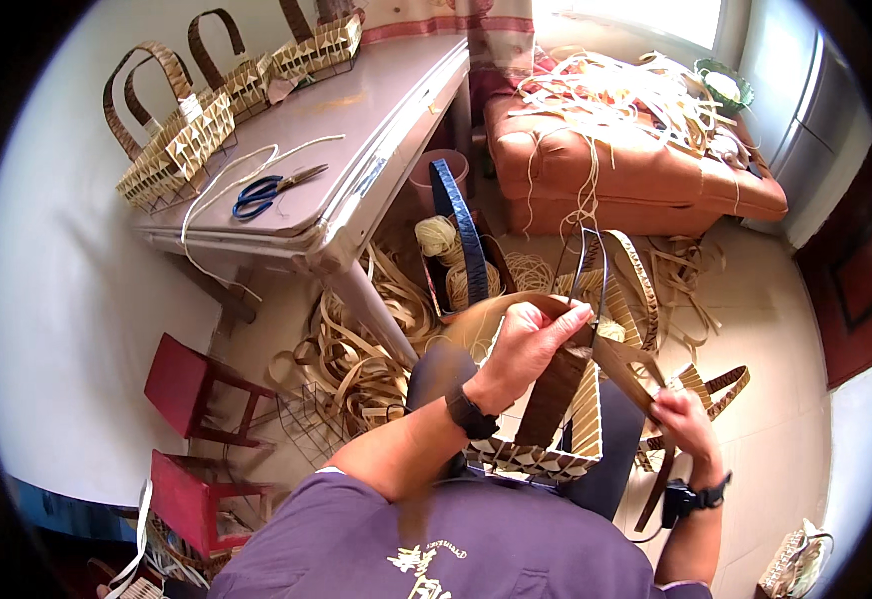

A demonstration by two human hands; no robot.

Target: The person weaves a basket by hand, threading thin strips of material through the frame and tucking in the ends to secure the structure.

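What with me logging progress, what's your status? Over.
Left fingers pinch brown strip at wire handle; right fingers hold brown strip. Woven basket on lap. Loose strips heaped leftward, clear.

2 red stools (184, 389) near a white wall (51, 329)

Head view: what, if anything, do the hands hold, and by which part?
Brown strip: the left hand pinches it at the wire handle of the basket; the right hand grips it farther right.

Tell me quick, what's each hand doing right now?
Left hand: closed, pinching brown strip above the basket.
Right hand: closed, holding brown strip.
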